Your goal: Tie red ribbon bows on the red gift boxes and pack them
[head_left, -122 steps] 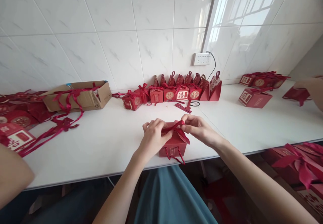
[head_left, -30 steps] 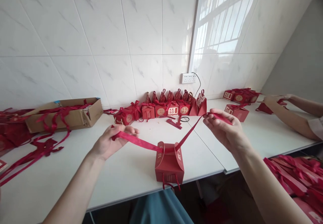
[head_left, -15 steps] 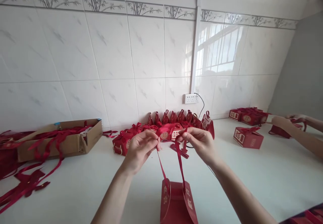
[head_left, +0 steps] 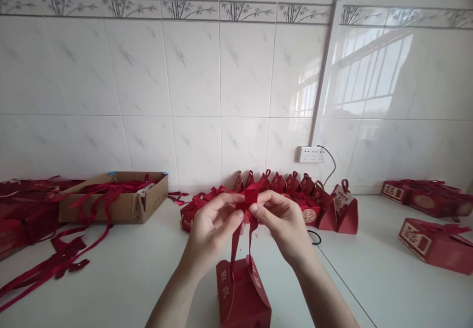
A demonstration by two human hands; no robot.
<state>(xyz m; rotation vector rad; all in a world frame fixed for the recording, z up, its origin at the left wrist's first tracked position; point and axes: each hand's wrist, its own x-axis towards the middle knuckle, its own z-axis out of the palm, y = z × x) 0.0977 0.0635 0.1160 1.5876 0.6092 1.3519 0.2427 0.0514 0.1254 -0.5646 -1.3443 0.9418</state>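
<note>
A red paper box [head_left: 246, 296] with gold print stands on the white table at the bottom centre. Two strands of red ribbon [head_left: 235, 249] run up from its top flaps to my hands. My left hand [head_left: 214, 227] pinches the ribbon between thumb and fingers. Close beside it, my right hand [head_left: 283, 219] also pinches the ribbon, which forms crossed loops between the fingertips. Both hands hang above the box without touching it. The exact crossing of the ribbon is partly hidden by the fingers.
An open cardboard box [head_left: 101, 212] with red ribbons stands at the left, with loose ribbons [head_left: 62, 256] before it. Finished-looking red boxes [head_left: 345, 212] line the wall. More red boxes [head_left: 436, 244] are at the right. A socket [head_left: 311, 154] with a black cable is on the wall.
My hands have come together, and the ribbon between them now forms crossed loops. The view has turned to the right, and the other person's arms are out of frame.
</note>
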